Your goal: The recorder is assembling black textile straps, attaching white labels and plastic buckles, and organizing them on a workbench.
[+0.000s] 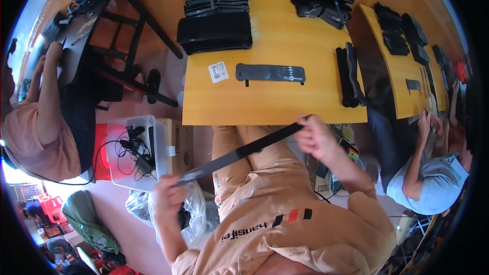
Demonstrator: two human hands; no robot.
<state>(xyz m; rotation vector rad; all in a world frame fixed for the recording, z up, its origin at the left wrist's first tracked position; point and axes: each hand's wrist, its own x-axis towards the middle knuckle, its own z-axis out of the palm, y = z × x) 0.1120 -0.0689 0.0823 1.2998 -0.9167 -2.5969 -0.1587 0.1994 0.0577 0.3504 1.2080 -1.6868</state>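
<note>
The person holds a long flat black fabric strap (244,150) stretched slantwise over their lap, just below the near edge of the yellow wooden table (265,102). The right hand (315,137) is closed on its upper end beside the table edge; the left hand (168,193) is closed on its lower end, down by a crumpled clear plastic bag (196,209). The step in hand looks like pulling the strap straight, freshly drawn from the bag perhaps, though the low corner is too blurred to be sure. The next move would call for lifting it clear of the table edge while keeping it flat.

On the table lie a single flat black strap with a pale printed band (270,73), a small white label (218,72), and stacks of bundled black straps (216,15). A clear plastic bin of black cables (135,150) stands just left of the knee. People sit at work on both sides, close enough to crowd a wide swing
</note>
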